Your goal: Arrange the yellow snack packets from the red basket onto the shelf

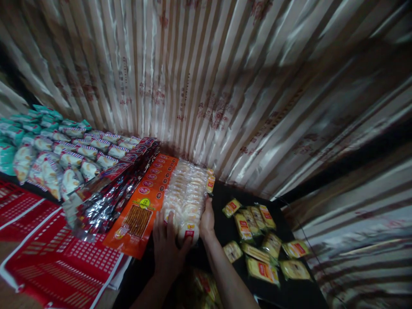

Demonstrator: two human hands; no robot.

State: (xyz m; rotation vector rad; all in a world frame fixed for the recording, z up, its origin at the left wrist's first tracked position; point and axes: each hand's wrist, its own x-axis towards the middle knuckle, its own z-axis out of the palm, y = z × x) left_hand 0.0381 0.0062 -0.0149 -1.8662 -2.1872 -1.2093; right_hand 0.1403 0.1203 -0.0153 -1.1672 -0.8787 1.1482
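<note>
Two rows of round, white rice crackers in clear wrappers (188, 189) stand packed together on the black table. At the near left end of these rows, my left hand (167, 242) has its fingers over a front packet and its thumb near the red label. My right hand (207, 219) is closed against the right side of the rows, its fingertips partly hidden. Directly left of the crackers lies a flat orange snack bag (151, 193), close to my left fingers. Small yellow biscuit packs (252, 221) lie loose on the right.
Silvery-red snack bags (119, 195) lean in a stack on the left, beside white packets (83, 150) and green packets (41, 118). Red baskets (64, 253) stand below the left edge of the black table (219, 195). A pleated, printed sheet (206, 77) hangs behind.
</note>
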